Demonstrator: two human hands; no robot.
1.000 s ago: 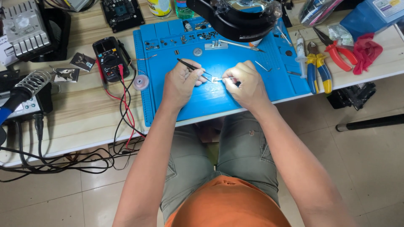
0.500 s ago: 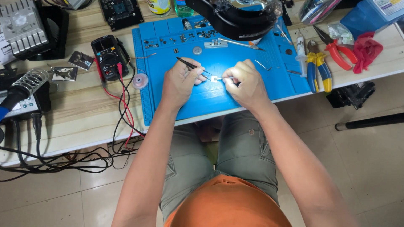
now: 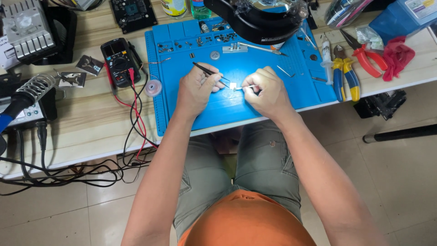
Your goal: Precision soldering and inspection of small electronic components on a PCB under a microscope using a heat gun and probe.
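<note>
mat point(image 3: 273, 98): plain bright blue
table point(image 3: 91, 127): pale wood grain, light streaks
tweezers point(image 3: 210, 73): black
small part point(image 3: 233, 85): white, silvery
multimeter point(image 3: 119, 61): black, red and black leads
pliers point(image 3: 343, 77): blue and yellow handles
cutters point(image 3: 364, 57): red handles
cloth point(image 3: 398, 57): red
shirt point(image 3: 246, 221): orange
trousers point(image 3: 264, 168): grey-green

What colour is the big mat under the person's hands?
The mat is bright blue, seen best in the head view.
</note>
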